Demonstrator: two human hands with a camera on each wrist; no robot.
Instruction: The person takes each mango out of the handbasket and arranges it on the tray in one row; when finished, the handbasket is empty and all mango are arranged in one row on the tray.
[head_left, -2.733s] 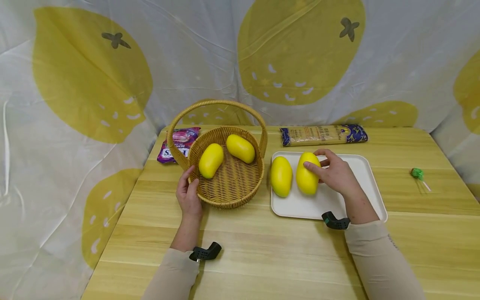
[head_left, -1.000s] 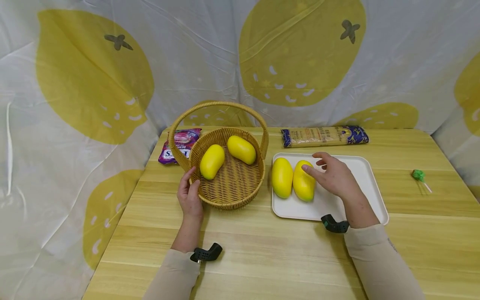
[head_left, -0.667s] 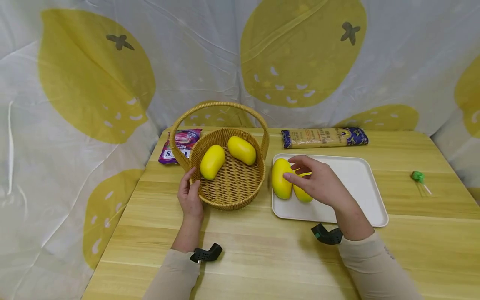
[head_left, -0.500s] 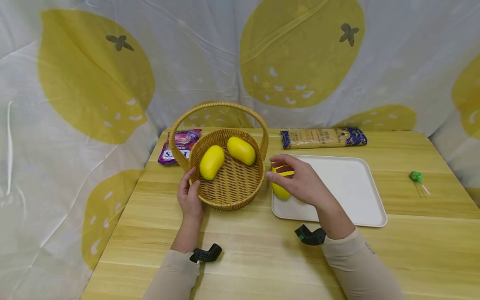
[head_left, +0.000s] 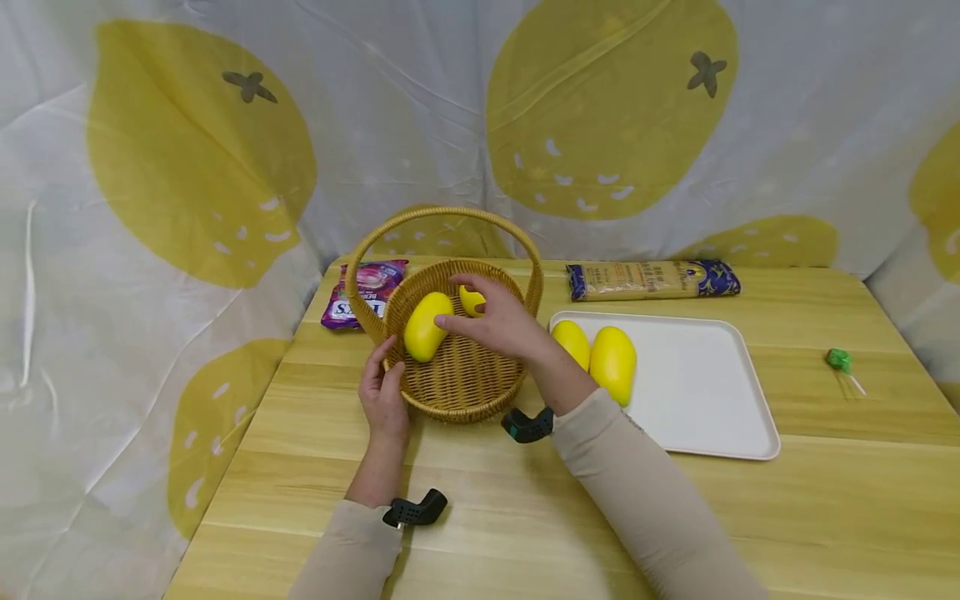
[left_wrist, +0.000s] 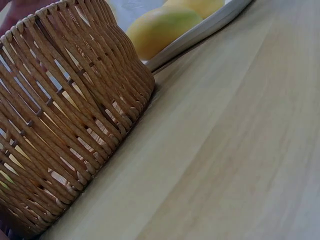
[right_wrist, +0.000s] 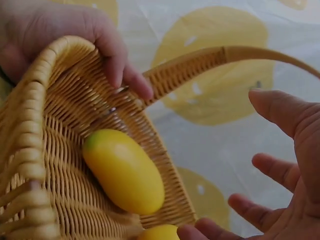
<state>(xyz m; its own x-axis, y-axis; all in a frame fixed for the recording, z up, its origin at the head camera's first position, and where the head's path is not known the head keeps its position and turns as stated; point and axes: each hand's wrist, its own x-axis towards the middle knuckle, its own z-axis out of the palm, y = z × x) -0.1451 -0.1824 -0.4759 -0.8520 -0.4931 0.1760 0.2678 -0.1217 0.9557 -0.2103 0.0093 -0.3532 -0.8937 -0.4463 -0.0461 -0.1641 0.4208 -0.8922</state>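
Observation:
A wicker basket point(head_left: 461, 377) with a tall hoop handle stands on the table, two yellow mangoes inside. The left mango point(head_left: 427, 329) shows whole; the other mango point(head_left: 471, 301) is partly hidden behind my right hand. My left hand point(head_left: 386, 404) holds the basket's left rim, its fingers curled over the edge in the right wrist view. Above the basket, my right hand point(head_left: 501, 321) is spread with nothing in it, thumb beside the left mango. On the white tray point(head_left: 697, 387), two more mangoes lie side by side: one mango point(head_left: 613, 365) and another mango point(head_left: 572, 342), partly covered by my forearm.
Behind the basket's left side lies a purple candy bag point(head_left: 367, 292). A pasta packet point(head_left: 652, 280) lies along the back edge. Far right is a green-wrapped lollipop point(head_left: 840, 362). A lemon-print curtain point(head_left: 420, 125) hangs behind the table.
My right hand has let go of a mango on the tray, leaving it next to the other, then moved left over the basket. My left hand has stayed at the basket's rim.

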